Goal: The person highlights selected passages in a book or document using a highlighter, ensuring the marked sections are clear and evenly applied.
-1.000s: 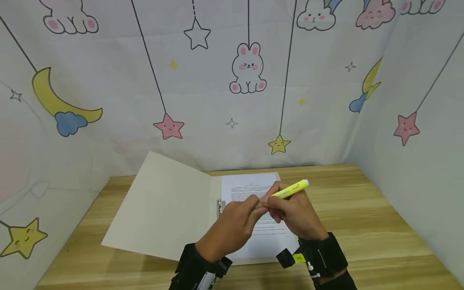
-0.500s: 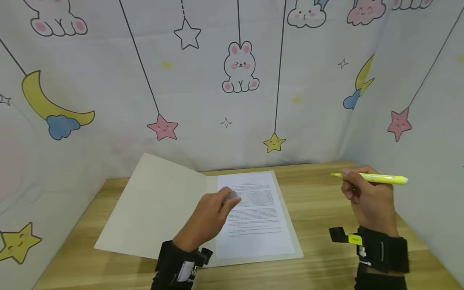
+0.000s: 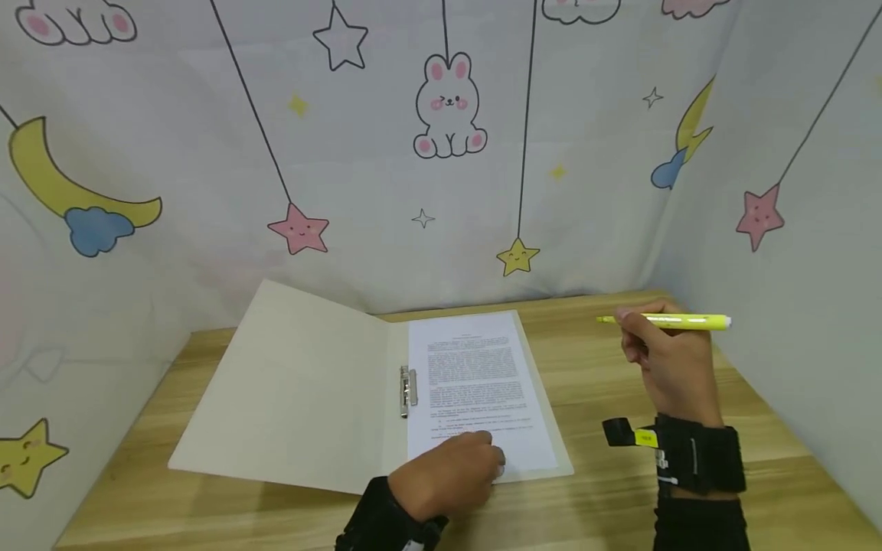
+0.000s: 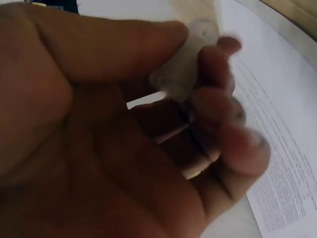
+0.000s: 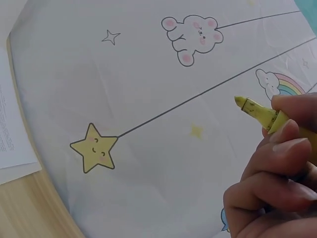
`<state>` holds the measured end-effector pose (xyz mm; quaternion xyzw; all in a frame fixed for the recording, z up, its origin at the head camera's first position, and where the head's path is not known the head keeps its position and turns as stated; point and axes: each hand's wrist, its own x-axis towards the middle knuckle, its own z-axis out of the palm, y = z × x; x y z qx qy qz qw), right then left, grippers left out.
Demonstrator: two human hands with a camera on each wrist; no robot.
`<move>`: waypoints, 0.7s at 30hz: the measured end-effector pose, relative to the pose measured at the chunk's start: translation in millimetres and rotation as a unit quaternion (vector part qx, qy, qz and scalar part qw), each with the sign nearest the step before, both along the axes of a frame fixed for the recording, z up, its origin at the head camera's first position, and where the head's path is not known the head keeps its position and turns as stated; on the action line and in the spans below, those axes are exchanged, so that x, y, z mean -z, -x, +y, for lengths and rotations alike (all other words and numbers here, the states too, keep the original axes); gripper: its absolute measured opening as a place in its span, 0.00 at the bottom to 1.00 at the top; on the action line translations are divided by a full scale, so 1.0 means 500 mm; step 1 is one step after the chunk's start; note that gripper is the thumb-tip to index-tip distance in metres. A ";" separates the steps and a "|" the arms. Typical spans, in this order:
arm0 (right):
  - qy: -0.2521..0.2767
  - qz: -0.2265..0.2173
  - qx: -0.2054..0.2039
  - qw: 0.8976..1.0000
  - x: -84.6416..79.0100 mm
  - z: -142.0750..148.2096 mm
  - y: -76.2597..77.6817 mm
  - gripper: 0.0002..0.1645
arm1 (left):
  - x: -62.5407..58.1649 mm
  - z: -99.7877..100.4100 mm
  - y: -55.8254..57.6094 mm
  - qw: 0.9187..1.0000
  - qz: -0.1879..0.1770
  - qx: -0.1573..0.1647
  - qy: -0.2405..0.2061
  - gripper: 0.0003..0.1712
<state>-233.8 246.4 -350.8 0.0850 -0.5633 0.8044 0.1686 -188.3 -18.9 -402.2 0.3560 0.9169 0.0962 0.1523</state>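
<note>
Though midpage earlier, left hand [image 3: 455, 471] lower.

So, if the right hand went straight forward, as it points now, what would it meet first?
Probably the cartoon-printed backdrop. In the right wrist view, nothing shows between it and the right hand with its yellow highlighter, though depth is unclear.

Desk [image 3: 579, 383]: lt-brown wood-look top, streaky grain running approx side to side. Directly on it: off-white folder [image 3: 310, 398], open, its far edge near desk's back edge. Folder's L cover looks a bit raised, w/ shadow under its near edge. In folder's R half: printed sheet [image 3: 475, 375], metal clip [image 3: 408, 392] at its L edge; wood shows both sides of folder
</note>
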 end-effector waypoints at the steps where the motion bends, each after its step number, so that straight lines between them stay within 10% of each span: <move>1: -0.004 0.000 0.000 1.000 0.000 -0.003 0.002 0.06 | 0.004 0.002 0.000 1.000 -0.003 -0.003 -0.002 0.06; 13: -0.075 -0.056 -0.008 0.996 0.016 -0.036 0.022 0.05 | 0.032 0.030 -0.025 0.996 -0.078 -0.026 0.038 0.09; 21: -0.104 -0.070 -0.013 0.992 0.031 -0.045 0.032 0.05 | 0.037 0.041 -0.025 0.999 -0.027 0.004 0.044 0.11</move>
